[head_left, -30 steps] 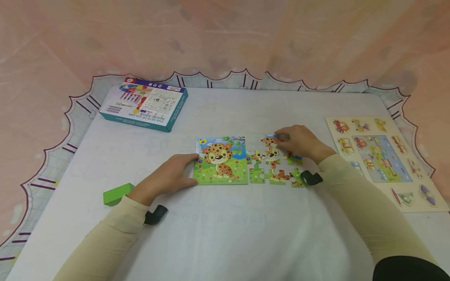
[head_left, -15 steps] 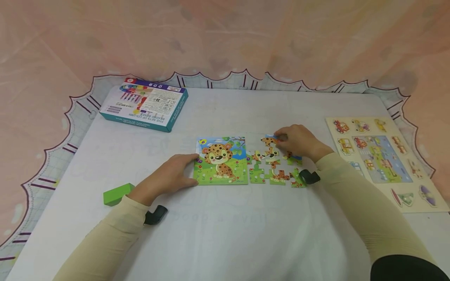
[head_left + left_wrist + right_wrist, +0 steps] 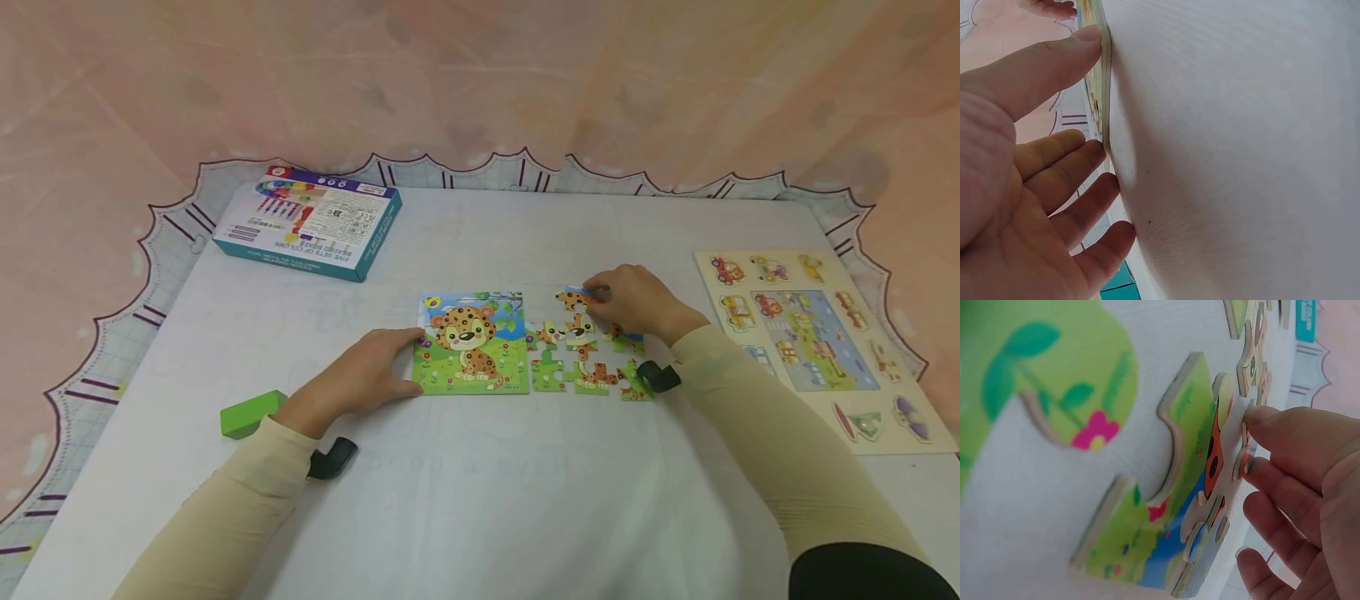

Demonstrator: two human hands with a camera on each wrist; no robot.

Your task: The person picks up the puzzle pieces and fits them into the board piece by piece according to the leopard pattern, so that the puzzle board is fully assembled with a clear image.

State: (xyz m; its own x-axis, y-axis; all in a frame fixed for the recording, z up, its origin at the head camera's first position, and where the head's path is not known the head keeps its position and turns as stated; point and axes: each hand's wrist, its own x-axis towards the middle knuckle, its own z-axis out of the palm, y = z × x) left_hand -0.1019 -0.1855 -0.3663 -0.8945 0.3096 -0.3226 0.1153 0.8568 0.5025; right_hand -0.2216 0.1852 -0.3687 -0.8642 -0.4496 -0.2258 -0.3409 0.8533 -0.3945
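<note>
A square picture board (image 3: pixel 495 354) showing a spotted cub on grass lies flat in the middle of the table. My left hand (image 3: pixel 363 375) rests at its left side, thumb at the near corner and index finger higher along the edge; in the left wrist view the thumb (image 3: pixel 1060 65) touches the board's side and the other fingers are loosely extended. Just right of the board lie several loose jigsaw pieces (image 3: pixel 592 375) of a like picture. My right hand (image 3: pixel 637 302) pinches a spotted jigsaw piece (image 3: pixel 573 298) with blue at its top, between thumb and index finger, partly hidden.
A teal and white box (image 3: pixel 307 221) lies at the back left. Beside my left forearm is a green block (image 3: pixel 251 414). At the right, partly behind my right sleeve, lies a cream puzzle board (image 3: pixel 817 408) with vehicle shapes.
My right hand has shifted very slightly left and away from me, still pinching the jigsaw piece. The left hand and the picture board stay where they were.
</note>
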